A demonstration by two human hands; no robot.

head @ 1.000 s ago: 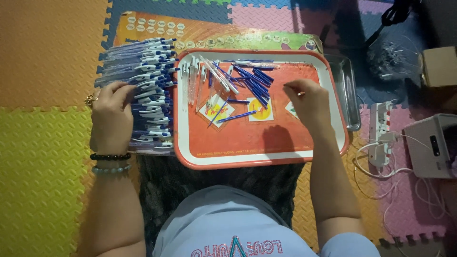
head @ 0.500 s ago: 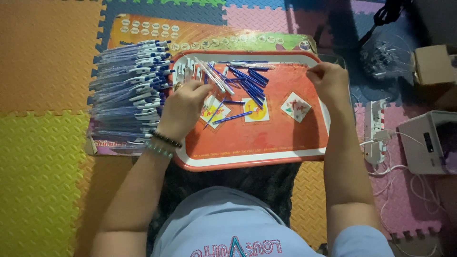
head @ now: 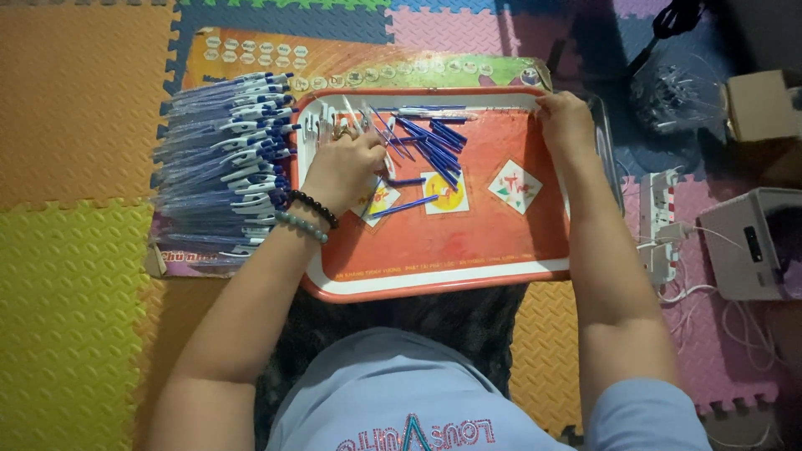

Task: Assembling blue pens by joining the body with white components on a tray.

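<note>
An orange tray with a white rim lies in front of me on the foam floor mats. At its far end lie several blue pen refills and clear pen barrels. My left hand rests on the tray's left part, fingers bent over the loose pen parts; whether it holds one is hidden. My right hand is at the tray's far right rim, fingers curled on the edge. A wide stack of finished blue and white pens lies left of the tray.
A colourful printed board lies under the tray and the pen stack. To the right are a white power strip with cables, a white box-shaped device, a cardboard box and a clear plastic bag.
My left hand has left the pen stack and moved right onto the tray's pen parts. My right hand has moved from the tray's middle to its far right rim.
</note>
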